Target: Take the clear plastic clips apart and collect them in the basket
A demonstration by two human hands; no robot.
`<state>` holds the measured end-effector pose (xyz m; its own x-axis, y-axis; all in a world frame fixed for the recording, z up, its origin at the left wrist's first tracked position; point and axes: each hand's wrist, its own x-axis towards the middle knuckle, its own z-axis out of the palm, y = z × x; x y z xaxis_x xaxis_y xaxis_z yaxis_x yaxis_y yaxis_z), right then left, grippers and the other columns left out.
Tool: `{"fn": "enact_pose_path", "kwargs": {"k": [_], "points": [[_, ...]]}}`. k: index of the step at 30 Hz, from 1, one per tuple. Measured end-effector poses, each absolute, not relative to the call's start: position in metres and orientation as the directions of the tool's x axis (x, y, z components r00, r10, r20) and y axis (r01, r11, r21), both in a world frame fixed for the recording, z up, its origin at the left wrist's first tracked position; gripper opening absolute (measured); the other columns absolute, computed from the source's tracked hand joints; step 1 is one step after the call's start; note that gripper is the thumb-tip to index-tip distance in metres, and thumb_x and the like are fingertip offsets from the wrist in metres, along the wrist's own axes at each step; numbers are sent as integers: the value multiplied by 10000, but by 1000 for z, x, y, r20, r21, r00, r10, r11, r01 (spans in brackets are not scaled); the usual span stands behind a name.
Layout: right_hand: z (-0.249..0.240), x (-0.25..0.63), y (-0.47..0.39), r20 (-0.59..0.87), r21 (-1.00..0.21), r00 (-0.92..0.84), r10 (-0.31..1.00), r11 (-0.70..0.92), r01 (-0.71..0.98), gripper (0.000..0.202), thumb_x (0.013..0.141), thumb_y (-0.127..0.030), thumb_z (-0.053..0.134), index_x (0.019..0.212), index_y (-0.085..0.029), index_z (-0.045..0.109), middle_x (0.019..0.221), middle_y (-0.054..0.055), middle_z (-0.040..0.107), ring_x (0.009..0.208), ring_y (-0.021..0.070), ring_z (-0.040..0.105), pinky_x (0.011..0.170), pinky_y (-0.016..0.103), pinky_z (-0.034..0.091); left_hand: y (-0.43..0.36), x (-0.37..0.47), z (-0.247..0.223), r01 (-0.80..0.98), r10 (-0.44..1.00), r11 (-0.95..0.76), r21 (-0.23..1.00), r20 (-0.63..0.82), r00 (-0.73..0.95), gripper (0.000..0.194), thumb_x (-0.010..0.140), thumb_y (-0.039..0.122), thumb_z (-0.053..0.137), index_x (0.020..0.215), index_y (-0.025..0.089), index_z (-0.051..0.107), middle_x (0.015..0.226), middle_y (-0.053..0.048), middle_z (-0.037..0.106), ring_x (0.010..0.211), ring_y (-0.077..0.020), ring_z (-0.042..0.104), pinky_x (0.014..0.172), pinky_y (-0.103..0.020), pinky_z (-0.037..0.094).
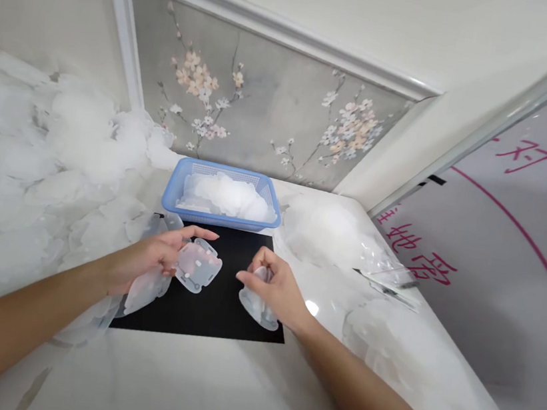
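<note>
Between the thumb and fingers of my left hand (161,254) is a translucent plastic piece (199,264), squarish with rounded lobes, small slots and holes. Its index finger points out over a black mat (219,312). More translucent pieces (147,290) lie under that hand at the mat's left edge. My right hand (279,286) is closed, thumb and fingers curled around another translucent plastic piece (258,307) above the right part of the mat. Part of this second piece is hidden by the fingers.
A blue basket (173,198) behind the mat holds white translucent pieces. A large heap of similar pieces (46,168) covers the left side. Clear plastic bags (335,233) of pieces lie to the right, beside a whiteboard (512,230) with red writing. A wall with a floral panel stands behind.
</note>
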<state>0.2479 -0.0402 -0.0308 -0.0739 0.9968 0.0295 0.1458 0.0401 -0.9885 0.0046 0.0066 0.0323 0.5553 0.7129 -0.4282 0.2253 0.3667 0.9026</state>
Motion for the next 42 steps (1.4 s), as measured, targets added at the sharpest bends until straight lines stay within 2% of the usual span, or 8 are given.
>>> {"fn": "enact_pose_path", "kwargs": {"k": [2,6,11,16,21,27,33,42], "points": [[-35,245,-44,237,-914,-144,961,271,302,179,824,-302,718,952,-260,600,730,-28,542,598,144,518,605,321,498,5,5,32,205,701,361,910,-410,583,749,588,178,523,1332,262,522,997,-41,680,712,-173,545,610,-280,403],[-43,236,-50,503,-700,-307,808,589,403,463,877,-151,621,1298,-304,505,1313,107,520,665,112,566,738,359,564,2,7,30,149,670,373,916,-377,640,795,564,156,531,1351,271,496,971,-28,695,783,-196,602,671,-286,449],[-40,225,-53,575,-632,-367,731,682,368,275,910,-151,582,1151,-273,632,1378,127,538,901,189,644,783,365,559,0,10,26,154,646,344,926,-353,677,833,572,164,510,1395,281,439,1038,-31,695,899,-226,632,771,-321,467],[-29,227,-49,177,-980,-49,983,181,81,157,896,-392,644,865,-239,629,856,40,722,721,185,666,617,312,525,2,6,24,253,659,194,948,-317,682,917,523,154,444,1426,298,371,1310,-46,611,1155,-252,535,943,-371,400],[-27,240,-38,-243,-917,-108,964,-265,-299,415,710,-493,809,941,-203,621,591,-49,608,443,81,478,421,185,361,10,-4,21,303,638,65,951,-273,720,878,537,179,455,1398,325,366,1410,-48,538,1220,-272,471,981,-414,356],[-27,247,-36,-282,-866,-210,936,-342,-365,387,699,-448,824,938,-200,648,601,-41,624,443,88,503,405,186,368,12,-7,23,269,636,3,963,-209,743,741,655,258,533,1383,321,407,1407,-58,534,1330,-315,416,1064,-456,309],[-27,249,-35,-300,-849,-195,934,-355,-391,352,678,-422,847,876,-199,659,603,-41,627,461,83,511,411,176,381,8,-11,32,550,637,-194,812,-322,700,850,658,84,492,1453,363,389,1310,-46,605,1241,-263,504,1006,-368,385],[-29,250,-33,-283,-878,-162,945,-323,-352,337,665,-434,836,820,-216,631,662,-33,628,512,110,545,464,210,420,17,-16,36,624,703,-259,737,-299,645,325,798,273,568,1090,294,708,912,-31,690,841,-231,624,744,-298,451]]}}
